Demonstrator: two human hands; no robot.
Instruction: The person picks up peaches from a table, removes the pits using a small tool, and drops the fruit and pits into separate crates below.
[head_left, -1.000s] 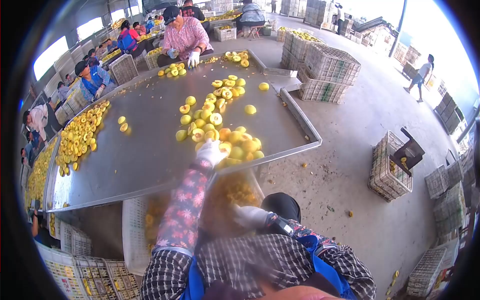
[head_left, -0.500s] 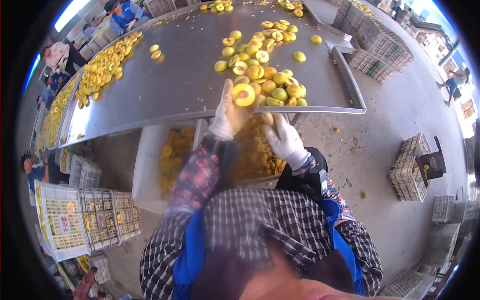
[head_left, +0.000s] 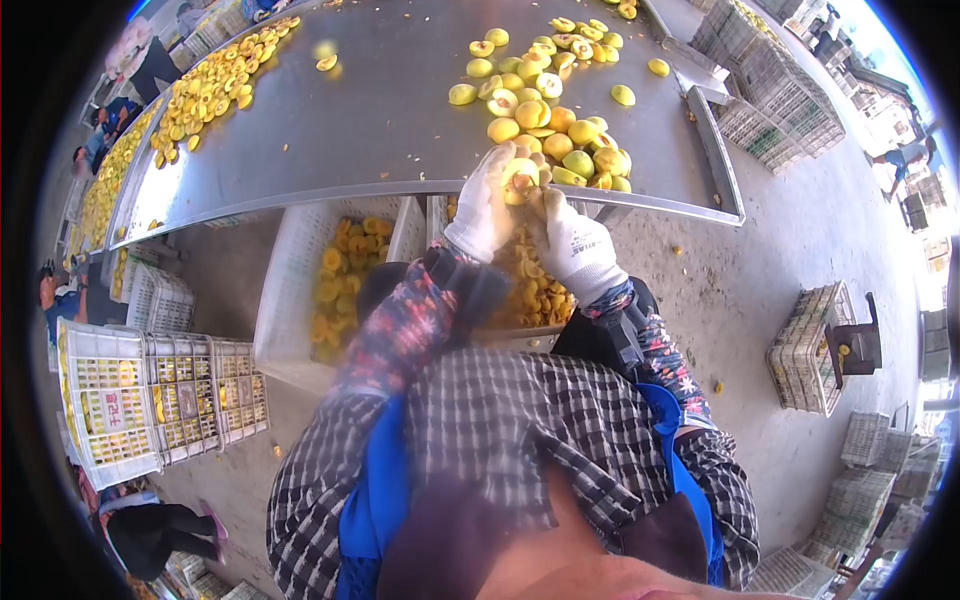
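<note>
My left hand [head_left: 484,208], in a white glove, holds a halved yellow peach [head_left: 520,180] at the table's front edge, its cut face and pit area turned up towards me. Close against that peach half is my right hand [head_left: 577,248], also gloved, with the fingers drawn together at its lower right side. Whatever the right fingers grip is too small and hidden to make out. Just beyond both hands lies a pile of yellow-green peaches [head_left: 578,162], whole-looking and halved, on the metal table [head_left: 380,130]. Beneath the hands, a crate of peach pieces [head_left: 543,295] is partly covered by my arms.
A white crate [head_left: 285,290] with peach halves stands below the table at left. More halves [head_left: 205,100] line the table's left side. Stacked crates [head_left: 165,400] stand at lower left, and another crate [head_left: 808,350] at right. Other people work along the left side.
My left hand has brought the peach half right and slightly down, tilting its cut face. My right hand has risen to meet it. The camera view has shifted a little.
</note>
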